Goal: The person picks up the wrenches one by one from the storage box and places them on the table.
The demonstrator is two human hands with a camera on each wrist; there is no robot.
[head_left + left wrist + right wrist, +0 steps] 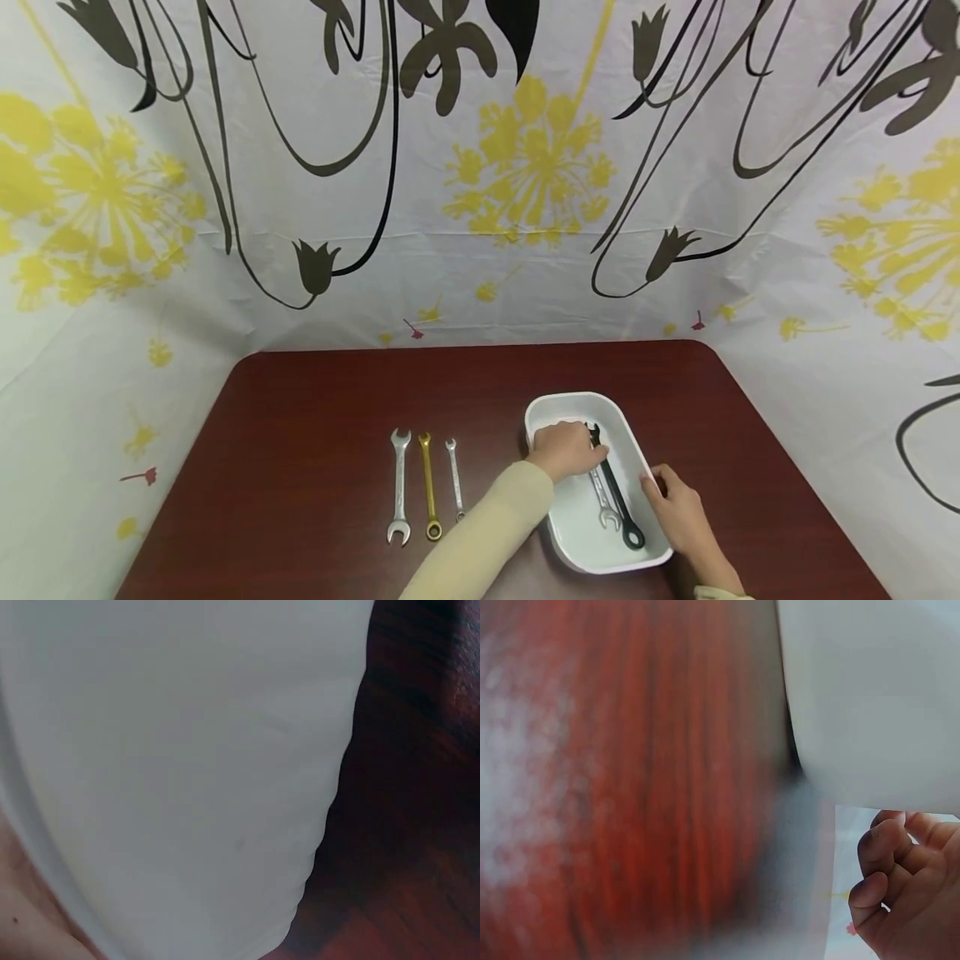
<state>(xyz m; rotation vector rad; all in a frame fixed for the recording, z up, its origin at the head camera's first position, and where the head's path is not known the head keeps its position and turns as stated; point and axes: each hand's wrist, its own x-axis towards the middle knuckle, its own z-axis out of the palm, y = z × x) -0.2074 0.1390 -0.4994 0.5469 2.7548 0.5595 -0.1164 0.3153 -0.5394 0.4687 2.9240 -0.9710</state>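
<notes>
In the head view my left hand [564, 450] reaches into a white tray [564, 546], its thumb over the wrenches inside. A silver wrench [602, 500] runs under that hand, which hides its upper part. Beside it lies a black wrench [618, 500] with a ring at its near end. The left fingertips are hidden, so I cannot tell whether they hold a wrench. My right hand [678, 508] grips the tray's right rim; the right wrist view shows its fingers [871, 889] curled beside the tray wall [877, 712]. In the left wrist view the tray wall [180, 765] fills most of the picture.
Left of the tray, a large silver wrench [400, 487], a gold wrench [428, 487] and a small silver wrench [454, 475] lie side by side on the dark red-brown table [300, 467]. Patterned cloth [450, 292] hangs behind the table's far edge and along its sides.
</notes>
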